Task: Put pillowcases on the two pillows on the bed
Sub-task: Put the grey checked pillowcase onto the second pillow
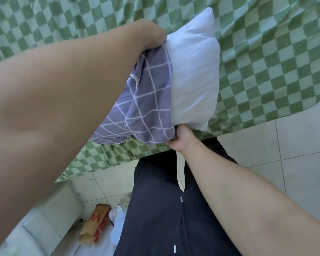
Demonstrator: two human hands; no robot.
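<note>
Gripping pillowcase [146,100] mouth with left hand [151,32] and right hand [181,139], fingers curled on opposite edges, probably for drawing it along pillow [194,71] above bed [266,61].

Bed [266,52]: covered by a green-and-pale checkered sheet, its edge hanging toward the floor. Floor [294,145]: pale square tiles with dark grout lines, evenly lit. Brown paper bag [95,224] with red print, lying on the floor at lower left.

the green checked bed [266,61] lies open right of the pillow [194,71]. a paper bag [95,224] and litter crowd the floor [303,154] at lower left.
</note>
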